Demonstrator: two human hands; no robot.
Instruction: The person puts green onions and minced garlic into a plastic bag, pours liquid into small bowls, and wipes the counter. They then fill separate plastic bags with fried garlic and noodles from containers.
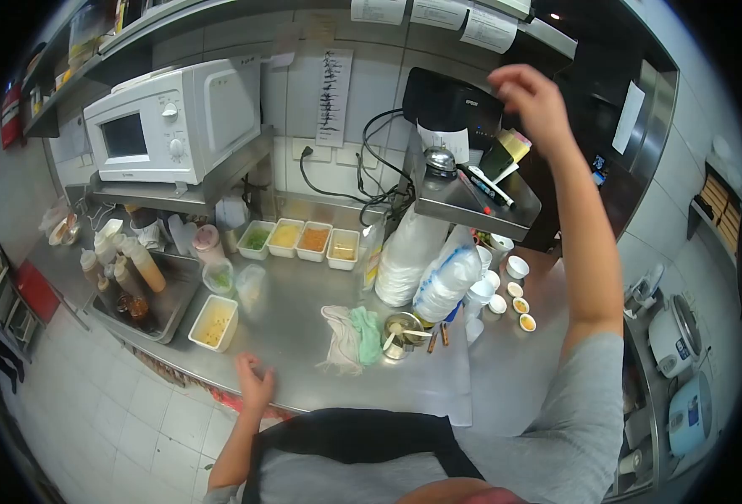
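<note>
My right hand (532,99) is raised in front of the black printer (451,102), at the upper right. Its fingers are bent and loosely apart, with nothing seen in them. Low at the counter's front edge is my left hand (256,383), fingers loosely curled, thumb apart, holding nothing visible. Nearest to it stands a white tub (215,323) with pale yellow chopped food. Below my right hand, a steel shelf (472,203) bears a call bell (440,161), pens (480,186) and a yellow-topped pad (505,151).
Paper slips (489,29) hang overhead. Folded cloths (352,338), a metal pot (403,334) with utensils, bagged white containers (447,281) and small cups (515,290) stand on the counter. Further left are ingredient tubs (313,241), squeeze bottles (144,265) in a tray and a microwave (178,122).
</note>
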